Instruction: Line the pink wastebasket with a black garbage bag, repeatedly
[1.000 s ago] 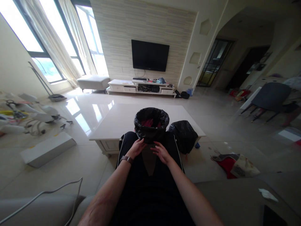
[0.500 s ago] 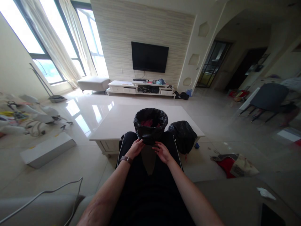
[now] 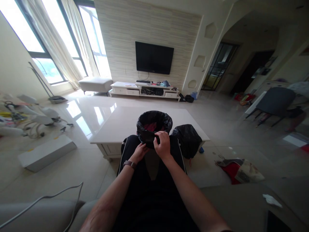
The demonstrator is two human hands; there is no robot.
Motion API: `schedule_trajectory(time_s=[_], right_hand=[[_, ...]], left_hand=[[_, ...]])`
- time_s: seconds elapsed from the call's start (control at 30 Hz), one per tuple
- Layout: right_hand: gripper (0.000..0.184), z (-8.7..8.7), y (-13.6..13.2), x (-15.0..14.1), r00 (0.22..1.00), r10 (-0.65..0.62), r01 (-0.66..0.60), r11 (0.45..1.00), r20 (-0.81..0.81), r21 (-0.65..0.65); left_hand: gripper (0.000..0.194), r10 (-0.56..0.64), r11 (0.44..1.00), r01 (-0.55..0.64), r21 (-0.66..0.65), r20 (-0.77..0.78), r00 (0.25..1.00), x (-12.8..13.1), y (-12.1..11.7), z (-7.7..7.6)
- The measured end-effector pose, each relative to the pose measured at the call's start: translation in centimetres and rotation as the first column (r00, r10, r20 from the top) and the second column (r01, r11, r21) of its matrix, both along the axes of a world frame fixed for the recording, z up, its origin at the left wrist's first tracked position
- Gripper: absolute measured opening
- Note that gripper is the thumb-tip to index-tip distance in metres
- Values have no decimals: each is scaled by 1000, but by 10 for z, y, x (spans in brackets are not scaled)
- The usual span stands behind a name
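Television (image 3: 154, 58): wall-mounted, screen dark. Low white cabinet (image 3: 125, 90): positioned below it, assorted items on top. Grey bench (image 3: 95, 85): located beneath the windows, left of the cabinet. Long-handled dustpan (image 3: 57, 99): on the floor near the left wall. Long pale box (image 3: 48, 153): lying on the floor. Dark chair (image 3: 276, 100): standing at right. Crumpled white tissue (image 3: 272, 200): on the sofa (image 3: 231, 209).

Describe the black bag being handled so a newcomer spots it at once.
Find the low white table in front of the knees. The left hand and right hand touch the open black bag, seen over the table's near edge. Its round mouth shows reddish material inside; the neighbouring black bag at right shows no opening.
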State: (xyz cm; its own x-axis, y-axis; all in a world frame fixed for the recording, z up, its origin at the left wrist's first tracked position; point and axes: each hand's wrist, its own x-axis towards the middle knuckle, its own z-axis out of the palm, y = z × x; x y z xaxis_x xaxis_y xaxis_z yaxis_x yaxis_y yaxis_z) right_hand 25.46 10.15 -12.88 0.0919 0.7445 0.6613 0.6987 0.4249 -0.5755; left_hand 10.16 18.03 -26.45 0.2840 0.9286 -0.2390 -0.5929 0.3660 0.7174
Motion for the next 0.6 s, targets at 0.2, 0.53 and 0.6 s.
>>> schedule_trajectory(time_s=[0.2, 0.53, 0.6], right_hand=[[26, 7, 48, 14, 936, 38, 39, 976, 350, -212], [37, 20, 64, 81, 858, 156, -56, 975, 488, -215], [38, 25, 66, 87, 863, 78, 24, 981, 500, -195]], left_hand=[[14, 33, 999, -33, -18, 4, 999, -3, -1, 3], [14, 67, 995, -64, -83, 32, 997, -13, 4, 11], [17, 62, 994, -59, -92, 32, 998, -14, 5, 10]])
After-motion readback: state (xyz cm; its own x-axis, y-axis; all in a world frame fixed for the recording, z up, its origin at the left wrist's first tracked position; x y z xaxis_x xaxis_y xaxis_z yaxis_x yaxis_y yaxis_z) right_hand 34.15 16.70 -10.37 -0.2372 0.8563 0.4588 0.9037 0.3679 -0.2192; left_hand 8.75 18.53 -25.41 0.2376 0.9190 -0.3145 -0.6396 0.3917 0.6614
